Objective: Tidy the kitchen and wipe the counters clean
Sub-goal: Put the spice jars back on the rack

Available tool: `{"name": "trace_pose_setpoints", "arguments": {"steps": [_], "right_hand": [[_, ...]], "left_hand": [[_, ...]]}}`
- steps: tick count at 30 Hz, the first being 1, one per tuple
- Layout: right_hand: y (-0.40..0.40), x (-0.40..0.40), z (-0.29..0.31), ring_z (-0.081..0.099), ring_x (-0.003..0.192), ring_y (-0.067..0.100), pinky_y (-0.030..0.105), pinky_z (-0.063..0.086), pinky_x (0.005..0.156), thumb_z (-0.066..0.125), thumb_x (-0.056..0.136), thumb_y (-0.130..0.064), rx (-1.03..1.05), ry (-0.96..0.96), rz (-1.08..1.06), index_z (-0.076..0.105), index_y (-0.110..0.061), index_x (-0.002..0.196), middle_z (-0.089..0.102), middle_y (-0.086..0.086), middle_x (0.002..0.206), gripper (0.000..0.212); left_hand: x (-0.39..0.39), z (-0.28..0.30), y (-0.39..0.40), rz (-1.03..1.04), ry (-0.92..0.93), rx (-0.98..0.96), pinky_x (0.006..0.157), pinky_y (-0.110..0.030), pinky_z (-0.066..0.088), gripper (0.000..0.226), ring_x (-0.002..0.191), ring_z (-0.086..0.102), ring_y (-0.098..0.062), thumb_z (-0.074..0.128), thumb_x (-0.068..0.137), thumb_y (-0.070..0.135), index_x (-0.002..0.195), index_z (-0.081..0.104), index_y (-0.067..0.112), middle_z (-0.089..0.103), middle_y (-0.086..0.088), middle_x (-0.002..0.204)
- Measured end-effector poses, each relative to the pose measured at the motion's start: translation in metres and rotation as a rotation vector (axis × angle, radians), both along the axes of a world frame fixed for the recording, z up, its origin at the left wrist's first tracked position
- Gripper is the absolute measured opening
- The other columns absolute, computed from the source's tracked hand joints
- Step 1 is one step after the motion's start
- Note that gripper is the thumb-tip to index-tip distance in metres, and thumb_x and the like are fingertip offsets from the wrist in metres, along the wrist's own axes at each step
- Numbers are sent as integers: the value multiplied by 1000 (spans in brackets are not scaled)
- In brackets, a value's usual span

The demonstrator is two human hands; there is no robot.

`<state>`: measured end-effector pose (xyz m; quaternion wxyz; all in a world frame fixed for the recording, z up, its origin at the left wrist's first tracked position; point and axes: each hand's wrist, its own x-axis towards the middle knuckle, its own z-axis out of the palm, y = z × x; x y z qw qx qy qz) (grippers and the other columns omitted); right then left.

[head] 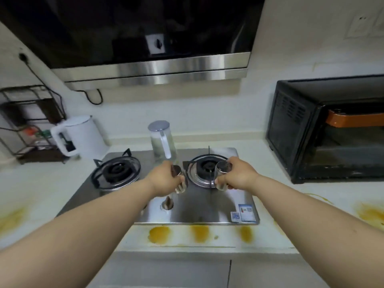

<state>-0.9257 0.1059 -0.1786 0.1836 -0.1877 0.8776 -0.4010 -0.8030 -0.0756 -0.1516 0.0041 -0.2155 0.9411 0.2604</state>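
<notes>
We have both grips full: our left hand is curled round a small clear glass, and our right hand is wrapped round a second glass. Each glass is tilted, its mouth turned partly toward us and inward, so their long axes lean toward each other over the middle of the stove. The left glass hangs between the two burners, just above a control knob; the right one hangs over the near rim of the right burner. Whether either touches the steel we cannot tell.

Both forearms reach straight forward from the bottom corners and converge, wrists level, knuckles up. Neither hand is free for wiping, so we judge the glasses must be set somewhere first. Beyond the grips stands a clear jug with a white handle at the back edge of the stove, nearer our left hand. A white kettle and a wire rack lie farther left, a black oven well to the right.

The table carries yellow stains along its front edge below the stove, close beneath our arms, with more at far left and right.
</notes>
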Motion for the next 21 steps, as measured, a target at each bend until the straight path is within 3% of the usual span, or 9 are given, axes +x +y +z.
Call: {"name": "trace_pose_setpoints", "arguments": {"steps": [3,7,11,14,18,21], "right_hand": [[-59,30,15,68,72,24,40,60,66,83,59,-24,35,53,108,57,-18,80,69,7,83,34],[-139,72,25,69,77,23,43,60,71,84,54,-24,31,43,235,57,-15,89,69,9,93,45],[-241,137,35,65,62,18,36,59,66,79,66,-10,33,45,363,58,-15,74,68,9,76,23],[-324,185,38,61,56,14,29,55,58,77,68,-6,36,36,440,60,-15,72,68,7,72,20],[-425,234,28,66,73,19,32,58,65,81,56,-21,9,44,499,57,-19,89,69,4,88,42],[-482,261,21,64,70,19,35,56,68,81,58,-23,27,49,539,55,-18,94,67,3,87,45]], "left_hand": [[46,11,-49,76,33,-7,76,-28,42,30,88,54,-21,57,92,34,109,49,11,58,-5,101],[103,17,-116,194,65,-11,83,-27,40,47,109,55,-25,59,91,37,126,47,10,59,-8,120],[175,19,-204,311,98,-5,84,-29,41,47,110,55,-28,60,90,38,125,47,10,58,-10,120],[228,19,-276,378,86,5,81,-30,42,45,104,55,-28,60,90,38,122,48,9,58,-10,116],[284,18,-361,454,86,-17,80,-29,42,46,106,55,-27,61,89,38,123,47,10,58,-10,117],[308,14,-414,498,74,-11,80,-26,40,47,107,56,-27,62,89,37,124,47,10,58,-10,118]]}}
